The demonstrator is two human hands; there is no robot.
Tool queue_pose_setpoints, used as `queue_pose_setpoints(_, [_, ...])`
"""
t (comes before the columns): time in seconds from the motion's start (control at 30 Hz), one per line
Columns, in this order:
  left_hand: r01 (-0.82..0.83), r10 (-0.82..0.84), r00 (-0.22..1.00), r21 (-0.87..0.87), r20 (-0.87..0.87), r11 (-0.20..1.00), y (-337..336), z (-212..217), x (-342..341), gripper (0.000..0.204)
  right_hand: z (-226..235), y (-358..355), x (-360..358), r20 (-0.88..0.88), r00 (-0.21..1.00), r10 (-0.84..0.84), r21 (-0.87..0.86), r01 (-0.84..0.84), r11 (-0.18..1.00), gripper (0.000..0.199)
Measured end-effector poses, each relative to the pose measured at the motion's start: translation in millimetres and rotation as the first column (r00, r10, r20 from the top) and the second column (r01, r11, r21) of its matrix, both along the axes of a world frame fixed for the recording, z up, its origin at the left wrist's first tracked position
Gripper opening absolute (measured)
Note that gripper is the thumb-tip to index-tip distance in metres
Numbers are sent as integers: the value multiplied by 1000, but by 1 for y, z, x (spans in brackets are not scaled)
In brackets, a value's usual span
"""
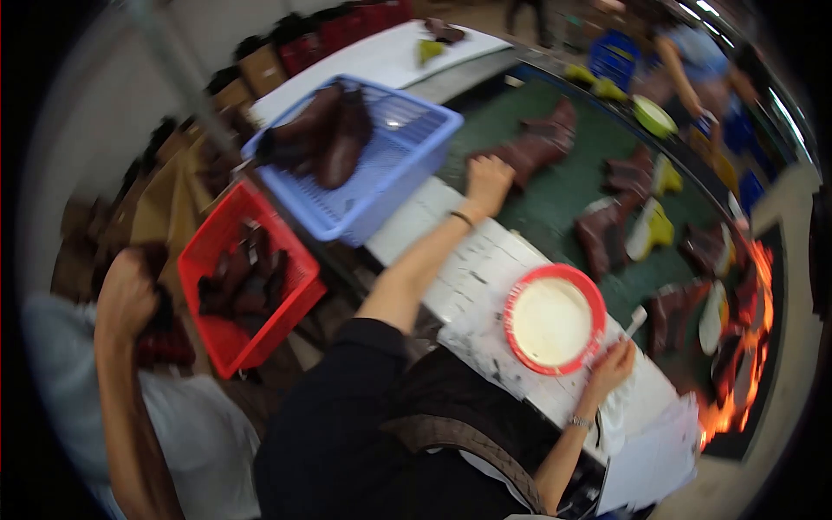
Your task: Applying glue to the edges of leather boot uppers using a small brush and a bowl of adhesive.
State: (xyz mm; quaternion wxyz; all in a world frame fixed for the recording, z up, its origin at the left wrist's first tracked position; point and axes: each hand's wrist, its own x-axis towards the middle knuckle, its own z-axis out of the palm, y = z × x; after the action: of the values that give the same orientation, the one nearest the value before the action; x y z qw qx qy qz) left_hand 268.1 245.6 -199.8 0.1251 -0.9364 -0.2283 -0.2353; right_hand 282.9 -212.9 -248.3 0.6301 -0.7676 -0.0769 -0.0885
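Note:
My left hand (490, 184) reaches out over the far edge of the white board, its fingers closed on the near end of a brown leather boot (543, 149). That boot lies on a dark green conveyor belt (537, 230). In my right hand (614, 368) is a small brush with a white head (637, 318), pointing up and away from me. Beside it, to the left, stands a round red tub (513, 344) holding a cream-white liquid. More brown boots (602, 227) rest on the belt to the right, with pale yellow-green sole pieces (650, 230) next to them.
A blue crate (394, 186) with brown boots sits left of my left arm; a red crate (251, 351) with dark pieces stands lower. A person's arm (130, 407) is close on my left. Across the belt another person (693, 69) works near a green bowl (654, 116). Papers (650, 464) lie right.

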Motion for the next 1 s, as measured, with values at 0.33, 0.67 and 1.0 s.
queue_pose_setpoints(0.33, [168, -76, 981, -591, 178, 789, -19, -15, -52, 63, 12, 6, -5, -58, 990, 131, 186, -119, 975, 28])
queue_pose_setpoints(0.67, [902, 542, 423, -280, 726, -329, -106, 96, -186, 38, 20, 11, -9, -14, 995, 96, 49, -95, 994, 24])
queue_pose_setpoints(1.0, [737, 632, 314, 238, 708, -633, -137, 128, -194, 38, 17, 9, -9, -73, 991, 114, 196, -97, 976, 23])
